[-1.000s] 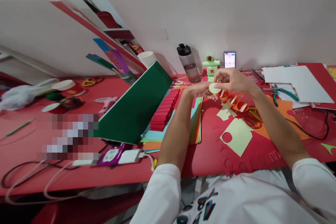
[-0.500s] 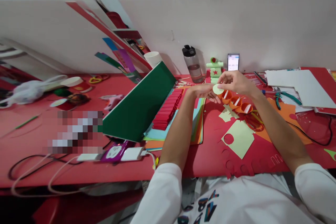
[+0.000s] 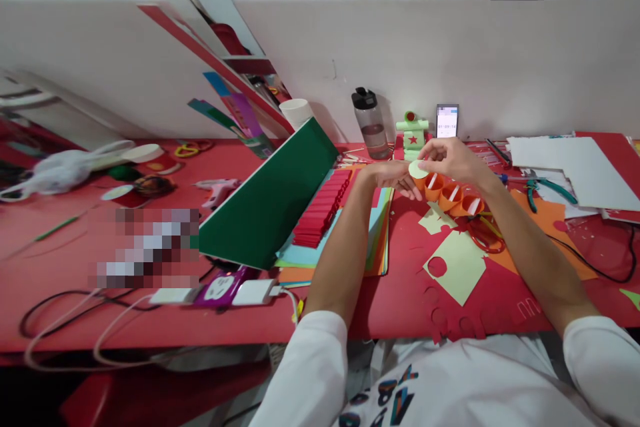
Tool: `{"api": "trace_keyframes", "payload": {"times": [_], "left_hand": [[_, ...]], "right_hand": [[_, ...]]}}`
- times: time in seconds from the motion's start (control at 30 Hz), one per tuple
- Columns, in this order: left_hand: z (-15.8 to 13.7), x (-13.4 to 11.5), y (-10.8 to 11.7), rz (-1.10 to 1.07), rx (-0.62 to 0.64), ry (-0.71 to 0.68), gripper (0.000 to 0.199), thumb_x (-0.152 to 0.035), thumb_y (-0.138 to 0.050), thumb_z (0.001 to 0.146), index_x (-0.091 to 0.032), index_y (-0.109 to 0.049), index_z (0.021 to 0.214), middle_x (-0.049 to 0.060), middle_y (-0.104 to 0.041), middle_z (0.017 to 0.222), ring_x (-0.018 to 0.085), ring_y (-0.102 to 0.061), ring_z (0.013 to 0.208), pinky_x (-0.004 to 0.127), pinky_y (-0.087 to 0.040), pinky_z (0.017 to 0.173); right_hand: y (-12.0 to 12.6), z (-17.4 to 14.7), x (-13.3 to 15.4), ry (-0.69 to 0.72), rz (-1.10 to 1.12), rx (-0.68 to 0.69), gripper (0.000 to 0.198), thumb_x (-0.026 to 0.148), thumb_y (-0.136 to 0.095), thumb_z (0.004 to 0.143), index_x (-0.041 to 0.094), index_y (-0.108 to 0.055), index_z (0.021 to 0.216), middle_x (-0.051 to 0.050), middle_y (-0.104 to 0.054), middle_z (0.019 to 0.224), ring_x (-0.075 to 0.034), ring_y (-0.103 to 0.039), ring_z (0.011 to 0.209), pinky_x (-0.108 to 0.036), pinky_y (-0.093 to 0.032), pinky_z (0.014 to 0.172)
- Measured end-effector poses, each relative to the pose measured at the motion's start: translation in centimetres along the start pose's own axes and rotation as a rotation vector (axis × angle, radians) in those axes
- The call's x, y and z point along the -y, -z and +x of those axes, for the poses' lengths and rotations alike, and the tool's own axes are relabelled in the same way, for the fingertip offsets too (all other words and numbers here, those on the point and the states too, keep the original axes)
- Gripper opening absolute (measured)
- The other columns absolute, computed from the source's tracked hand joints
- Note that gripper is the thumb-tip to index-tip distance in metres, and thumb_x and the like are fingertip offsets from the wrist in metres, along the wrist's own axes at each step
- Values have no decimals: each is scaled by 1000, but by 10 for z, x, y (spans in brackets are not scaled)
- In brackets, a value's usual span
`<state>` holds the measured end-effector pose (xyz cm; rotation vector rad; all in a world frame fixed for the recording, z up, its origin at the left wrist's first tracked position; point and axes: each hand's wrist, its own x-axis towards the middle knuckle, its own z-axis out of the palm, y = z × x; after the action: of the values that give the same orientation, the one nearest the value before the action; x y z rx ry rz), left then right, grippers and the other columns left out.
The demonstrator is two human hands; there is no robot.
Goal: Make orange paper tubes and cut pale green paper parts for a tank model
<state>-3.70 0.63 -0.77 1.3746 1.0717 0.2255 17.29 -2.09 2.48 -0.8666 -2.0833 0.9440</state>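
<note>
My head-worn view swings slightly left, so the things on the red desk (image 3: 400,303) sit farther right, those at the far right also lower. My right hand (image 3: 449,159) has lifted the pale green disc (image 3: 419,168) a little, baring more of the orange ring (image 3: 420,183) below. The phone (image 3: 447,121) timer goes from 13 to 14 seconds.

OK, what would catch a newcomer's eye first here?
Probably the large dark green board, tilted above the red table, left of centre. Then the pale green disc held in the right hand, at the left end of a row of orange cup-shaped pieces. At the back, a dark-lidded bottle stands by the white partition.
</note>
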Motion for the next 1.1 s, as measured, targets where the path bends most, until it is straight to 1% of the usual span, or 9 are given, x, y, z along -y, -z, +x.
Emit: {"api": "trace_keyframes", "payload": {"times": [0.17,0.33,0.47,0.63,0.8,0.9,1.0,1.1], "left_hand": [[-2,0,1,28,16,11,41,-44,-70,90,-20,-70,123,16,-84,94,26,-79,72,32,-61,63],[-2,0,2,35,45,-14,44,-45,-71,88,-24,-70,127,13,-84,94,25,-79,74,29,-59,60],[-3,-1,2,24,40,-15,42,-46,-73,87,-23,-71,123,12,-83,89,24,-78,69,28,-59,58],[-4,-3,2,15,43,-15,39,-46,-76,86,-21,-73,116,9,-81,79,23,-77,65,26,-58,55],[-3,-3,2,19,45,-27,37,-43,-78,85,-21,-74,114,8,-79,75,27,-79,72,30,-62,61],[-2,-2,3,10,29,-18,33,-40,-76,87,-21,-74,114,7,-78,74,26,-79,74,31,-62,63],[-2,1,3,-10,18,-26,30,-36,-75,88,-21,-72,113,7,-79,79,25,-78,75,32,-62,67],[-3,3,2,-25,17,-61,31,-33,-75,87,-22,-72,115,5,-80,86,24,-78,84,29,-62,72]], "right_hand": [[-2,0,0,-10,16,14,27,41,-86,81,20,-74,93,-1,-68,73,-15,-60,65,-29,-45,58],[-2,-1,3,-15,36,43,29,41,-86,80,21,-73,95,0,-68,74,-15,-60,64,-29,-46,56],[-1,-2,7,-5,38,92,27,37,-85,80,20,-73,98,0,-69,76,-15,-61,65,-29,-47,59],[-3,-4,14,31,22,155,25,33,-84,78,21,-72,96,-1,-71,78,-16,-64,69,-29,-49,63],[-4,-5,13,18,21,161,25,33,-84,77,22,-73,97,-1,-70,80,-17,-65,71,-31,-50,63],[-5,-4,11,17,25,158,25,33,-84,77,22,-72,96,-1,-70,81,-17,-64,72,-31,-51,64],[-7,-4,10,7,30,165,25,33,-84,79,22,-73,98,-1,-69,80,-17,-63,71,-31,-49,64],[-7,-4,10,10,74,182,27,36,-84,80,22,-72,99,0,-68,76,-16,-60,67,-30,-46,61]]}}
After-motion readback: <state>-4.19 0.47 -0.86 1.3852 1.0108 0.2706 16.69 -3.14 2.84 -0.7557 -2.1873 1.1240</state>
